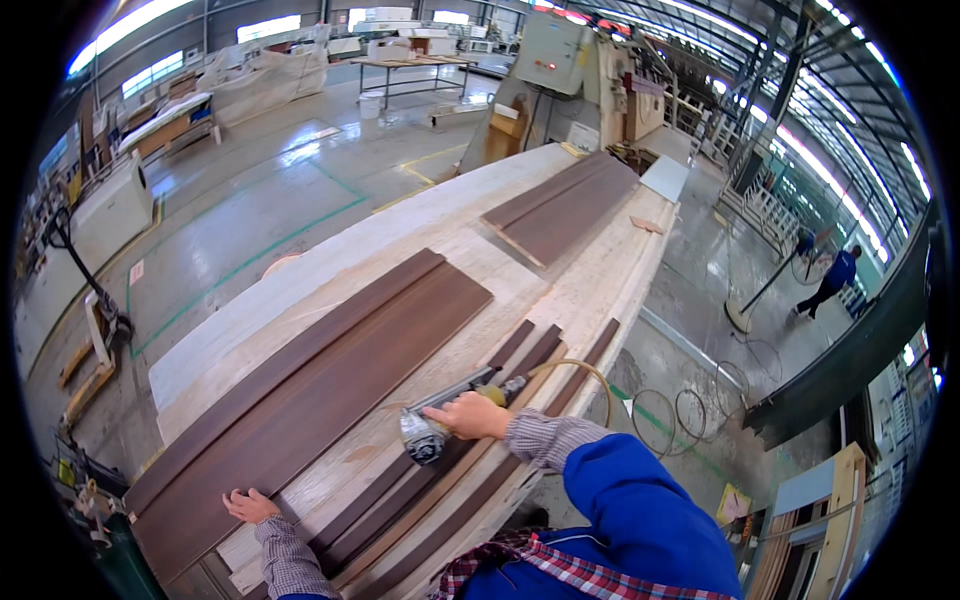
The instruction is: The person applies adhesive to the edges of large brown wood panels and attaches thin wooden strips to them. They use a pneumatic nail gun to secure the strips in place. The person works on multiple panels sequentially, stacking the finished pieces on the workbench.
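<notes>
My left hand (250, 506) rests near the near edge of a long dark-brown wooden panel (330, 390), its fingers stretched out on the surface. This panel has a raised strip along its far long side. In my right hand (475, 415) is an air nail gun (425, 437), held above the bench to the right of the panel. Its grey rounded head points left, and a yellowish air hose (590, 368) curves away from its handle end. Beneath and beside the tool lie several narrow dark-brown strips (375, 512), running lengthwise on the pale wooden workbench (395, 285).
A second brown panel (565, 205) lies farther along the bench, before a machine with a grey control cabinet (550, 52). Hose coils (690, 415) lie on the floor to the right. A pallet jack (95, 340) stands left. A person in blue (835, 280) is far right.
</notes>
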The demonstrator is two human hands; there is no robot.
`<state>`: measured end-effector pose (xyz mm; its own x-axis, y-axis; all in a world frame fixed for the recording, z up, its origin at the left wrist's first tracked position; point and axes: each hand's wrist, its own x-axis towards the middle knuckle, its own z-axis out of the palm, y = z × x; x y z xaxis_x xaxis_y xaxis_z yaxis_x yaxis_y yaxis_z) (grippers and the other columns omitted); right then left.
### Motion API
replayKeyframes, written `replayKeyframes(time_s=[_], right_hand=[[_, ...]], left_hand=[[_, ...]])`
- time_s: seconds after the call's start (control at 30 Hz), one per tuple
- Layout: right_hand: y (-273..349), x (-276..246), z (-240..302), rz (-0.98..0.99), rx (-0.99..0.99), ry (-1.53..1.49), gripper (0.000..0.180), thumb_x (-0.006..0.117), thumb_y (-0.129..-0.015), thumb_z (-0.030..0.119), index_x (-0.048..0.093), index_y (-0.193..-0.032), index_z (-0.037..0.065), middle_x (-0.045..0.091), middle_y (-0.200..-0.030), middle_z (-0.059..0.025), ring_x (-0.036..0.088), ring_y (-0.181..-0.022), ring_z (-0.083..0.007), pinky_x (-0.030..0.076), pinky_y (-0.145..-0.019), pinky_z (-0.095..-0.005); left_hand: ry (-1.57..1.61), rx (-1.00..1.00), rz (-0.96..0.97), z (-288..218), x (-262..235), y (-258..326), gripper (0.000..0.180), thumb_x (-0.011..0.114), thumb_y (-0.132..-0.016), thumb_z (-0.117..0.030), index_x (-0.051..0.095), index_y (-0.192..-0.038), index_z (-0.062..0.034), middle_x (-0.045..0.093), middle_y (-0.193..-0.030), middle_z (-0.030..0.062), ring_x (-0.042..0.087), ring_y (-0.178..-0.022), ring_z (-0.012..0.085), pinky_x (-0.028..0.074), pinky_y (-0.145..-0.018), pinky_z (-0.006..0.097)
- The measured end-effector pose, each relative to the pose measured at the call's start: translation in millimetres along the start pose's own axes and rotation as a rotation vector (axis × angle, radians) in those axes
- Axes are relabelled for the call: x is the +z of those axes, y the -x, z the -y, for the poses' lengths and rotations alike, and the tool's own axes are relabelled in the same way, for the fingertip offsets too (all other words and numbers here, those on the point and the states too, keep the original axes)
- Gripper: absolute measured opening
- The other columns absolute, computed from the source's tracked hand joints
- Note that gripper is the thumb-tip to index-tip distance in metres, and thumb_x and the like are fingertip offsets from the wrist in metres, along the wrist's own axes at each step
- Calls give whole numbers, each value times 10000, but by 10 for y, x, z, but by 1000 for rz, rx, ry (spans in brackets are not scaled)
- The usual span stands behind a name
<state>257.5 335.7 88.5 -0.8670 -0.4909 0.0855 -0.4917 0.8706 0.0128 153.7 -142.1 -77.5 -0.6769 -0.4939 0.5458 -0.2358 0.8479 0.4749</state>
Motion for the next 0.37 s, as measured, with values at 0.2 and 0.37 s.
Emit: replayKeyframes(time_s=[0.2,0.37], right_hand=[[56,788,-110,-245,-41,-202,444,632,-693,225,528,-1105,95,590,-692,-67,600,-601,-244,455,-547,-374],[749,490,-67,-663,-30,-99,159,560,-686,215,537,-765,79,543,-710,-49,542,-701,-230,413,-642,-367]], left_hand=[[480,62,-3,-1869,-770,743,392,493,-827,-199,416,-1133,34,330,-1324,221,353,-1178,345,291,-988,456],[999,503,211,-3067,-1616,1957,509,509,-886,-259,324,-1255,38,191,-1421,205,254,-1280,336,211,-1031,511]])
